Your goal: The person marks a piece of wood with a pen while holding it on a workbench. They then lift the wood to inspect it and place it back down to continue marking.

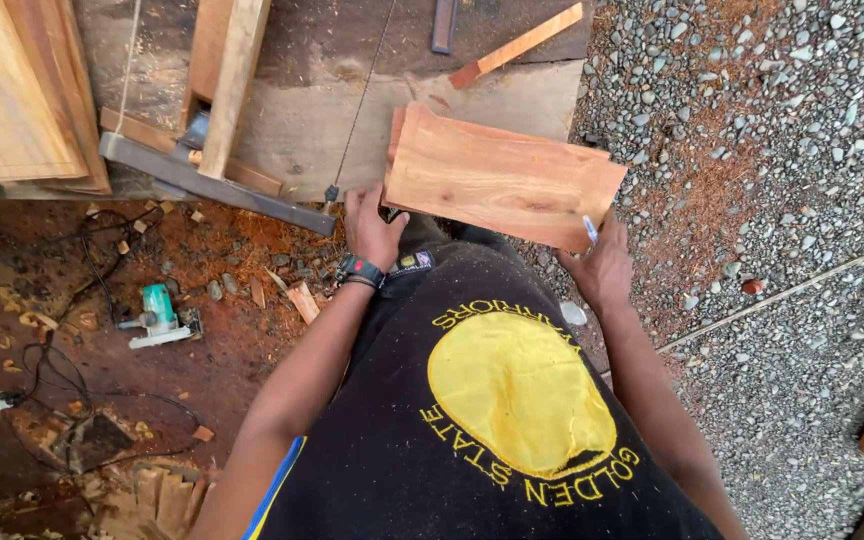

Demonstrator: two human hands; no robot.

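Observation:
A short stack of reddish-brown wooden boards [500, 178] is held flat in front of my body. My left hand [370, 228], with a black watch on the wrist, grips the stack's near left corner. My right hand [602, 265] grips the near right edge and also has a blue-and-white pen [590, 230] between its fingers. My black shirt with a yellow print fills the lower middle of the view.
A green and white power tool [159, 316] lies on the reddish dirt at left among wood scraps and black cables. Long planks [12, 90] and a timber beam [227, 80] lie at top left on a concrete slab [332, 110]. Grey gravel [782, 180] covers the right.

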